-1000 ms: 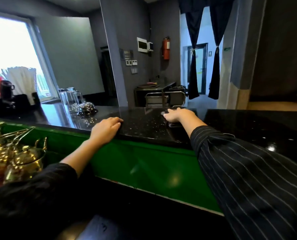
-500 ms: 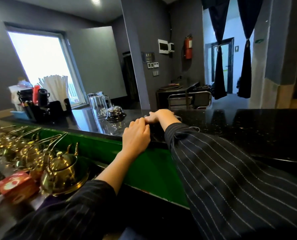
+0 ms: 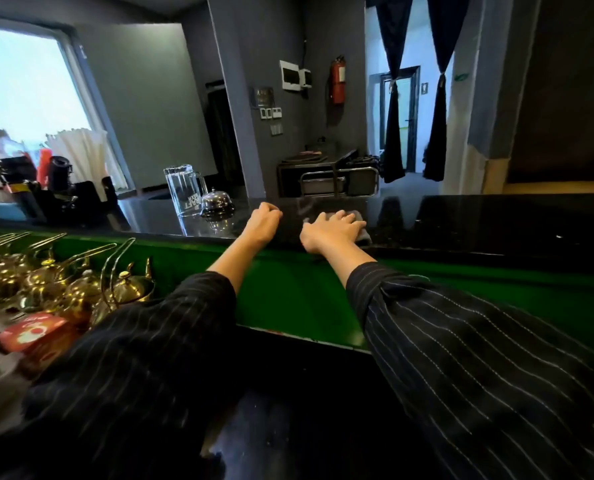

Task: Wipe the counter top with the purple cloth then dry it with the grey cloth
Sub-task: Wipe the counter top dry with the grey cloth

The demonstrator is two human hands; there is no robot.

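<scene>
Polished black stone is forming the counter top [image 3: 461,220], speckled and glossy enough to be mirroring the doorway beyond; below its near edge a green panel is running across the view. On it, the right hand [image 3: 333,226] is lying palm down, fingers spread and nearly flat, pressing a cloth [image 3: 363,226] against the stone rather than gripping it. Only a soft, greyish, crumpled fringe is peeking out at the hand's 3 o'clock side, so whether it is the purple or the grey cloth cannot be told, though it is looking grey. Its longer side is seeming to run from 9 to 3 o'clock, along the counter. The left hand [image 3: 262,220] is resting just beside, at the right hand's 9 o'clock, loosely curled with nothing in it. At the left hand's 9 o'clock a domed metal call bell [image 3: 217,203] and a clear glass jug [image 3: 184,188] are standing close together. Judging by this, the wide bare stretch toward 3 o'clock is lying open for the next sweep, and the right hand is the nearer one.
</scene>
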